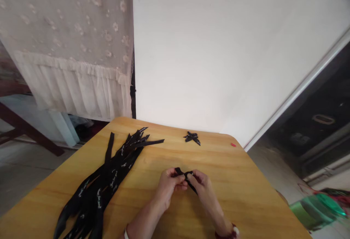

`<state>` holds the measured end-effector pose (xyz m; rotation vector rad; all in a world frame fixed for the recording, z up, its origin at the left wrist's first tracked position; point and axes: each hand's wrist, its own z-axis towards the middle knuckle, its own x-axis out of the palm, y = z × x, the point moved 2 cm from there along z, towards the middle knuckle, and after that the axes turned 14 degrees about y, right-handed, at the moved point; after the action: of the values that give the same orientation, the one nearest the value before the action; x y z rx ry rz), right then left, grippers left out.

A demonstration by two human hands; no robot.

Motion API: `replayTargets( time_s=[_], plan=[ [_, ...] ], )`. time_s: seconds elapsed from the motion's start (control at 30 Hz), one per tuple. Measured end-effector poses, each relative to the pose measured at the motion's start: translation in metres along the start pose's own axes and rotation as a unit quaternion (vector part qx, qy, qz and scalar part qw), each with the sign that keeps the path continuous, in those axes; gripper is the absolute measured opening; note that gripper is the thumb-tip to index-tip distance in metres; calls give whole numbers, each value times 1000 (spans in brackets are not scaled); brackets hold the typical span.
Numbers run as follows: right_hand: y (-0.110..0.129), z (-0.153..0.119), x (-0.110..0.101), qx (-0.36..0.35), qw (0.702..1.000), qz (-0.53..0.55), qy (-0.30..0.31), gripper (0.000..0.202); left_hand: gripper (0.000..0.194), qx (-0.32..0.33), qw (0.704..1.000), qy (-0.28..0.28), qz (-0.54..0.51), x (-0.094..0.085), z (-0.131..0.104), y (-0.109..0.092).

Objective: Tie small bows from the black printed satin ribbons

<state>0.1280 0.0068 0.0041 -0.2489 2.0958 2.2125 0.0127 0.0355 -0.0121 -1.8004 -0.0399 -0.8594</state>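
Between my two hands, above the near middle of the wooden table (218, 166), is a black ribbon bow (179, 171). My left hand (170, 185) pinches its left loop between thumb and fingers. On the other side my right hand (201, 184) grips the right part near the knot, and a short tail hangs below. My fingers hide most of the knot. A finished-looking black ribbon bow (193, 137) lies at the back of the table. To the left spreads a pile of black ribbon strips (109, 175) with white lettering.
A small red piece (233, 145) lies near the back right corner. Behind the table stands a white wall panel (218, 49), with a lace curtain (76, 49) to its left. A green container (317, 210) sits on the floor at right.
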Motion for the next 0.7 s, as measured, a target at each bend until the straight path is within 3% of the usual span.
replayTargets(
  time_s=[0.13, 0.2, 0.5, 0.7],
  plan=[
    [3, -1, -11, -16, 996, -2, -93, 23, 18, 10, 1000, -24, -10, -3, 0, -3],
    [3, -1, -14, -24, 993, 26, -109, 25, 18, 9, 999, -33, -6, -3, -1, -4],
    [1, -1, -3, 10, 993, 121, 9, 30, 18, 13, 1000, -26, 3, -3, -1, -2],
    [4, 0, 1, 1, 992, 119, 36, 27, 17, 5, 1000, -1, -10, -2, 0, -1]
  ],
)
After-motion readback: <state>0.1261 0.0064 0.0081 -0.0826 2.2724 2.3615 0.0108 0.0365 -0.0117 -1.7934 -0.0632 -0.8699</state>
